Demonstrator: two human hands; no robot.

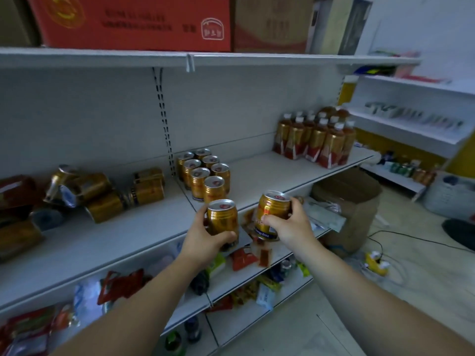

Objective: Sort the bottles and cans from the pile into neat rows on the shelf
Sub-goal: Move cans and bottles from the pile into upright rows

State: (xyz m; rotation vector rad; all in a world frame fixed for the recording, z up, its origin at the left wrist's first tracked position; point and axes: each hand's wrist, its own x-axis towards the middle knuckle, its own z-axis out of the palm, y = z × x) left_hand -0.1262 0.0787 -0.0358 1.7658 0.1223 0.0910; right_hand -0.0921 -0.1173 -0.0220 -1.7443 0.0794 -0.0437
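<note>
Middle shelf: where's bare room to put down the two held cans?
Widest bare patch: on the shelf between the can rows and the bottles. Also free: the front strip between the pile and the left hand. Crowded: far left, where the pile's cans lie tumbled, and the lower shelf, littered with packets.

- Tipped cans [102,194]: on shelf [270,173], left end.
- Upright can rows [203,170]: same shelf, centre.
- Bottles [316,140]: right end.
- Left-hand can [222,219], right-hand can [272,214]: before the rows.
</note>
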